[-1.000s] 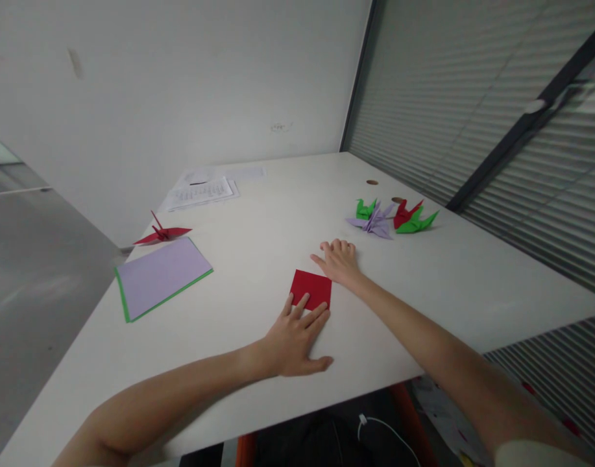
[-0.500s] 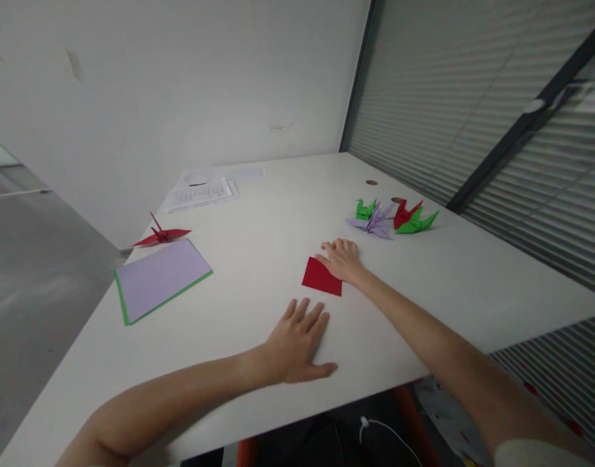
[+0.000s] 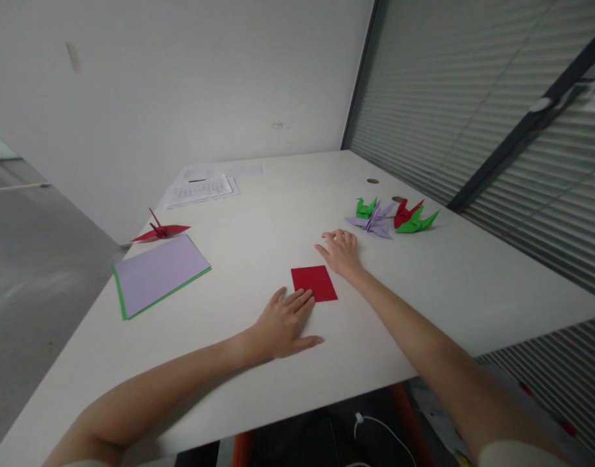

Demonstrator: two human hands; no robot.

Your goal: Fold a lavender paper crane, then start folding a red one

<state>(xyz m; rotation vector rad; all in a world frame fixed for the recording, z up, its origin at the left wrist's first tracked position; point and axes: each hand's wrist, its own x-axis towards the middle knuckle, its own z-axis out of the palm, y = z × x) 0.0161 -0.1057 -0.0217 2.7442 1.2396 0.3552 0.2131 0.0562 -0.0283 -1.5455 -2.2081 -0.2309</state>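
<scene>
A small red square of origami paper (image 3: 317, 282) lies flat on the white table (image 3: 258, 240) in front of me. The fingertips of my left hand (image 3: 286, 324) rest on its near left corner, with the fingers outstretched and the thumb apart. Just beyond the paper's far right side is my right hand (image 3: 342, 251), its fingers loosely bent and spread, holding nothing. It appears separate from the paper.
Several folded paper cranes stand at the right, among them a purple one (image 3: 374, 220) and a green one (image 3: 416, 222). On the left lie a stack of purple and green sheets (image 3: 161, 275) and a red crane (image 3: 161, 230). Printed papers (image 3: 200, 189) lie farther back.
The red paper has turned and shifted slightly left. My left hand has moved forward onto its corner, while my right hand has come off it, a little farther away.
</scene>
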